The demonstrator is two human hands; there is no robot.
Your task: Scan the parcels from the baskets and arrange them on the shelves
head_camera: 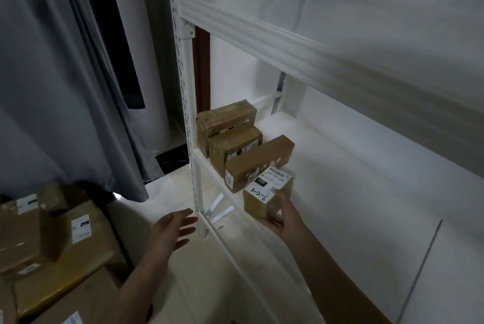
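Right hand (285, 215) grips parcel (263, 199) — at shelf (330, 166).

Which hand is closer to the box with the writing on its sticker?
Right. The right hand grips that box from its near side; the left hand hovers open left of the shelf post, apart from the box.

The left hand (173, 229) and right hand (285, 216) are bare. The left forearm (136, 284) and right forearm (337, 274) are bare as far as they show.
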